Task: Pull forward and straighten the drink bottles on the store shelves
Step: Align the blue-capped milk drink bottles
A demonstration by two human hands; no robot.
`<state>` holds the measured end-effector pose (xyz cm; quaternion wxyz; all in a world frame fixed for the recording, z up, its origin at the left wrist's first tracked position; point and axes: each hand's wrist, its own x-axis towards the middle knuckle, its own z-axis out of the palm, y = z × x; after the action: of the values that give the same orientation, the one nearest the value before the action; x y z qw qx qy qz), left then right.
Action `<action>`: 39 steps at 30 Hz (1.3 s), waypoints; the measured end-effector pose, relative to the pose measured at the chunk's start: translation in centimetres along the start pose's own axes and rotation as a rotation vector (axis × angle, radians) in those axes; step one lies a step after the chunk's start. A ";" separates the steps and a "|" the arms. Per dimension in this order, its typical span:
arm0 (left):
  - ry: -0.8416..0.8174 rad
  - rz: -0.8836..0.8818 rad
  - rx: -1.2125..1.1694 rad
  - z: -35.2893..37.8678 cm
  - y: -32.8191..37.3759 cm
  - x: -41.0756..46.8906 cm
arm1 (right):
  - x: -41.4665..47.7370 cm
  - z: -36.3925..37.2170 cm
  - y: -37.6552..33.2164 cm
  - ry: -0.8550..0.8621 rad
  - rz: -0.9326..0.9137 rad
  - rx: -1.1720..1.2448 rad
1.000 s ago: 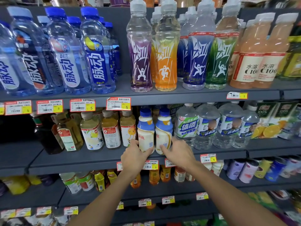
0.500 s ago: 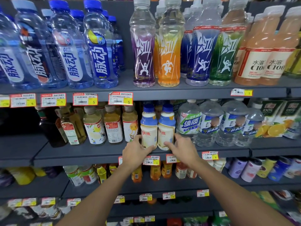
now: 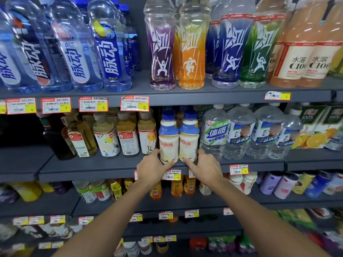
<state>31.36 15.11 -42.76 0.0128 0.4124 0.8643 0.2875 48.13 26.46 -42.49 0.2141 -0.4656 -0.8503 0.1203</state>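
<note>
Two cream-coloured milk drink bottles with blue caps stand upright side by side at the front edge of the middle shelf point(image 3: 104, 169). My left hand point(image 3: 152, 168) grips the base of the left bottle point(image 3: 168, 140), thumb across its front. The base of the right bottle point(image 3: 189, 140) is gripped by my right hand point(image 3: 206, 169), whose thumb lies at its front. Both labels face forward. More bottles of the same kind stand behind them, mostly hidden.
Yellow tea bottles point(image 3: 128, 138) stand left of the pair, clear water bottles point(image 3: 215, 134) right. Tall sports drinks point(image 3: 191, 52) and blue-labelled bottles point(image 3: 109, 52) fill the upper shelf. Juice cartons point(image 3: 315, 127) are far right. Small bottles and cans point(image 3: 282, 184) line the lower shelves.
The view has moved closer to the shelf. Both hands stay on the two milk bottles, which now stand a little nearer the shelf's front edge with labels squared forward.
</note>
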 end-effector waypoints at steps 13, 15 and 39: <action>-0.084 0.126 0.139 0.2 -0.8 1.7 | 1.1 -0.4 1.6 -0.128 -0.142 -0.128; -0.065 0.131 0.165 0.3 -0.8 1.7 | 1.1 -0.2 1.8 -0.123 -0.156 -0.136; -0.096 0.272 0.358 -0.5 -1.3 2.9 | 2.4 0.8 3.2 -0.096 -0.288 -0.210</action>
<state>28.38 16.34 -42.33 -0.0583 0.5341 0.8364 0.1086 48.97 30.25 -43.93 0.1385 -0.3524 -0.9253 0.0212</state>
